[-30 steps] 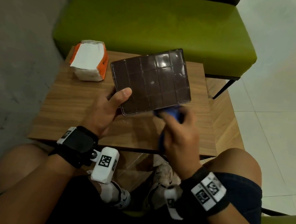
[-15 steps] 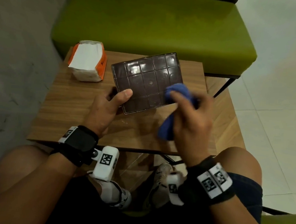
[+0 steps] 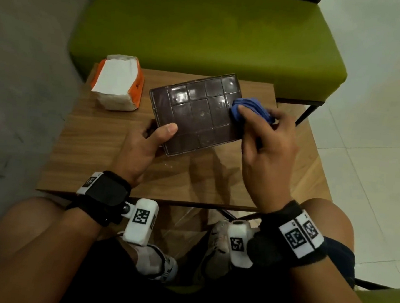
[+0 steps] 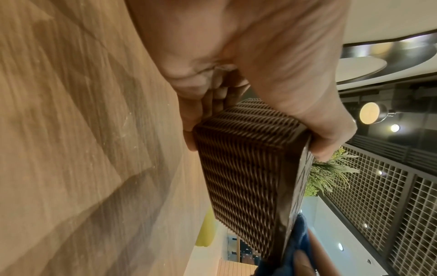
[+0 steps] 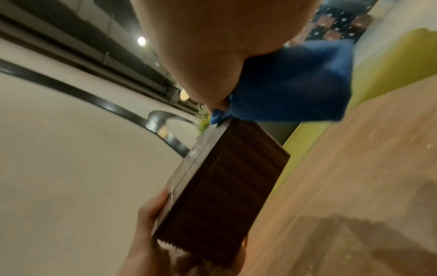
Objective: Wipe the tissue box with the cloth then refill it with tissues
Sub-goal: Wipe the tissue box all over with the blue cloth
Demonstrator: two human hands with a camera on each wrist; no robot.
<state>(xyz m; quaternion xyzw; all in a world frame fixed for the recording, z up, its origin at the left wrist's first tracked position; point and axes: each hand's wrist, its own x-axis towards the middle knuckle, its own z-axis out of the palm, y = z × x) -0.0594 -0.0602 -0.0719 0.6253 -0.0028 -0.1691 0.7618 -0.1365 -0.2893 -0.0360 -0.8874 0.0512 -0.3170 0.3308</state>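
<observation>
Head view, centre of frame: the tissue box (image 3: pixel 194 113), a dark brown box with a woven-textured side and a glossy gridded face turned upward, was held above the wooden table (image 3: pixel 104 149). The left hand (image 3: pixel 142 147), at lower left of the box, gripped its near corner, with the thumb lying across the gridded face and the fingers curled under the box; the left wrist view confirmed this clamp, the woven side (image 4: pixel 241 168) filling mid-frame. The right hand (image 3: pixel 267 153), at centre right, had its fingers curled round a bunched blue cloth (image 3: pixel 249 107) and pressed it against the right-hand part of the gridded face, near the upper right corner of the box. In the right wrist view the cloth (image 5: pixel 290 82) hung from the hand at upper centre and touched the far edge of the box (image 5: pixel 224 190), while the left hand's fingers (image 5: pixel 146 224) appeared at the bottom of the frame.

Upper left of the table: an opened pack of tissues (image 3: pixel 118 86), orange wrapper with white tissue exposed, stood well apart from the box. A green upholstered bench (image 3: pixel 202 33) occupied the top of the frame behind the table.
</observation>
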